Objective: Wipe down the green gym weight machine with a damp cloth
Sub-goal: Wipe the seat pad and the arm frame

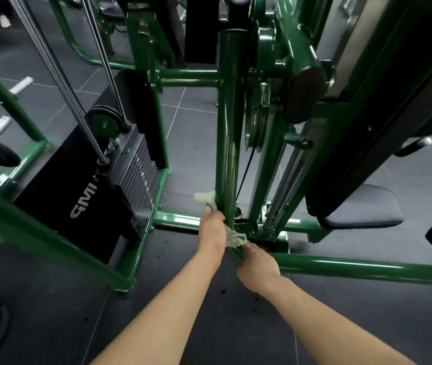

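1. Both forearms reach in from the bottom edge; left hand (212, 233) and right hand (258, 270) meet at the foot of the green upright post (229, 143).
2. Pale cloth (233, 237) is wrapped around the post near its base, one end poking out at upper left, the other bunched between the hands.
3. Left fingers are curled round the cloth and post from the left side; right fingers pinch the lower cloth end against the frame.
4. Post's long axis runs straight up and away from both hands; the left hand sits higher on it.
5. Judgement: the wipe would run along that axis; the low crossbar (367, 268) beside the right hand looks unwiped.
6. Black weight stack (120, 177) stands well apart, left.
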`<action>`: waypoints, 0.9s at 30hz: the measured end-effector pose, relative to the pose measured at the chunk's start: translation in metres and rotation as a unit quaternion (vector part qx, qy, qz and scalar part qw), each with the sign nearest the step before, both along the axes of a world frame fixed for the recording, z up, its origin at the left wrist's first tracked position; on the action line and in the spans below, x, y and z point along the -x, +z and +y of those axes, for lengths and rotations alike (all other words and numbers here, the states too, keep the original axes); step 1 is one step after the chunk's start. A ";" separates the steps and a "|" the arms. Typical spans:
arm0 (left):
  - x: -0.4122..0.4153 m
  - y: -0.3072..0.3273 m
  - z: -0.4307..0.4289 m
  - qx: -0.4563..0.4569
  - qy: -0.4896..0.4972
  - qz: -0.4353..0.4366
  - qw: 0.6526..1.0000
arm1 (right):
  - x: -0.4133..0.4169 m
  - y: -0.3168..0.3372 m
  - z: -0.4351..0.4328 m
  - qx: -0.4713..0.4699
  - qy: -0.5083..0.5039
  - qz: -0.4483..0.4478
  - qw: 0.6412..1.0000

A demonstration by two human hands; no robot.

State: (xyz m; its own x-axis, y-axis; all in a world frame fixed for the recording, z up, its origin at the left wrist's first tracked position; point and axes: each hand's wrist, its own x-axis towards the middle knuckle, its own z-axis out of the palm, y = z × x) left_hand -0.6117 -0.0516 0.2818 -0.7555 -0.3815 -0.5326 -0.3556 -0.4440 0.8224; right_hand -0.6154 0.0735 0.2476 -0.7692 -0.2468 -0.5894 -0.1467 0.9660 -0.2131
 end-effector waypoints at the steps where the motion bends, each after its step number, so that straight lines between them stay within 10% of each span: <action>1: 0.005 0.015 -0.002 0.011 -0.002 0.012 1.000 | 0.005 0.007 -0.001 0.004 -0.008 -0.022 1.000; 5: 0.040 0.074 -0.017 0.067 -0.014 0.095 0.993 | 0.039 0.065 -0.027 0.111 -0.036 0.032 0.993; 11: 0.065 0.090 -0.029 0.106 -0.007 0.180 0.978 | 0.075 0.146 -0.073 0.432 -0.274 0.089 0.855; 18: 0.014 0.064 -0.020 0.085 -0.055 0.100 0.990 | 0.033 0.080 -0.039 0.229 -0.221 -0.016 0.948; 27: 0.062 0.197 -0.047 0.174 -0.151 0.142 0.963 | 0.035 0.148 -0.051 0.341 -0.318 -0.095 0.879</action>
State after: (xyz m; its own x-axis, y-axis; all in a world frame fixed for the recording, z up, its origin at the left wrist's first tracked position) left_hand -0.6733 -0.0987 0.4789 -0.9561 -0.2402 -0.1681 -0.1641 -0.0368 0.9858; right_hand -0.6505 0.0222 0.3960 -0.7835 -0.1482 -0.6035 0.4779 0.4772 -0.7375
